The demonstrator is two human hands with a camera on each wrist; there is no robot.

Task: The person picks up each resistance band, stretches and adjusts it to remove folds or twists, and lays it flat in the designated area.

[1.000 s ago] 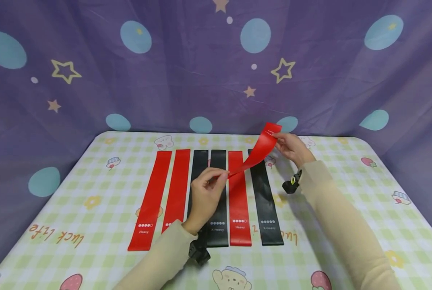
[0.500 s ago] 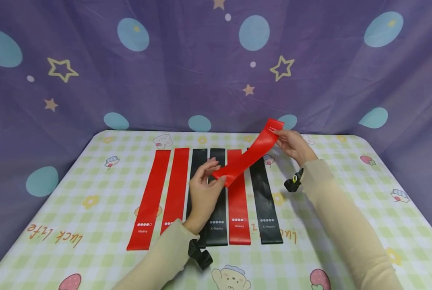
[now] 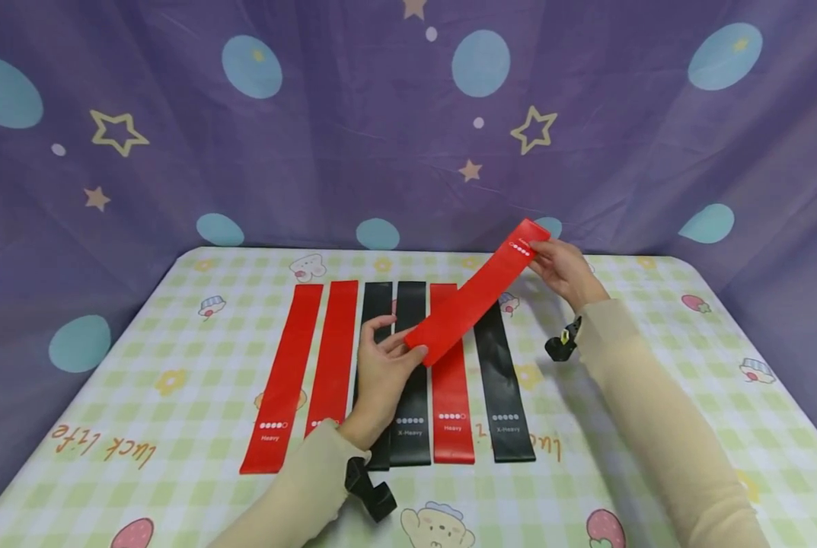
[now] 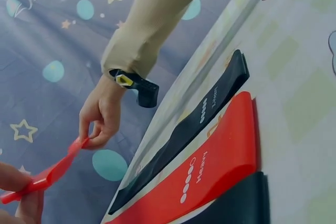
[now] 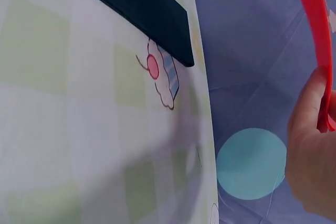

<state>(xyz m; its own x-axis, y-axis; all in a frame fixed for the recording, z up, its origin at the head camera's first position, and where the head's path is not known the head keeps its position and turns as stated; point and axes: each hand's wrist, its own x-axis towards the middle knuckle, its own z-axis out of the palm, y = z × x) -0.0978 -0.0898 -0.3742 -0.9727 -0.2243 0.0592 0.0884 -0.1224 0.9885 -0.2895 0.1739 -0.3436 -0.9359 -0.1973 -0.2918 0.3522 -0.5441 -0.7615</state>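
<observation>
A red resistance loop band (image 3: 477, 297) is stretched out flat on a slant above the table, white dots and lettering near its upper end. My left hand (image 3: 384, 377) pinches its lower end between thumb and fingers. At the upper end, my right hand (image 3: 566, 274) pinches the band's edge, thumb on top in the right wrist view. Below it lie a red band marked Heavy (image 3: 452, 411) and a black band marked X-Heavy (image 3: 411, 396), both partly covered by the held band. Another black band (image 3: 378, 298) is partly hidden behind my left hand.
Two more red bands (image 3: 285, 365) lie side by side at the left of the row, and a black X-Heavy band (image 3: 504, 380) ends it at the right. A checked cloth (image 3: 175, 472) covers the table. A purple curtain (image 3: 381, 152) hangs behind.
The held band has turned from edge-on and twisted to flat, its face now showing. My right hand has moved slightly right; my left fingers have spread and shifted their pinch at the lower end.
</observation>
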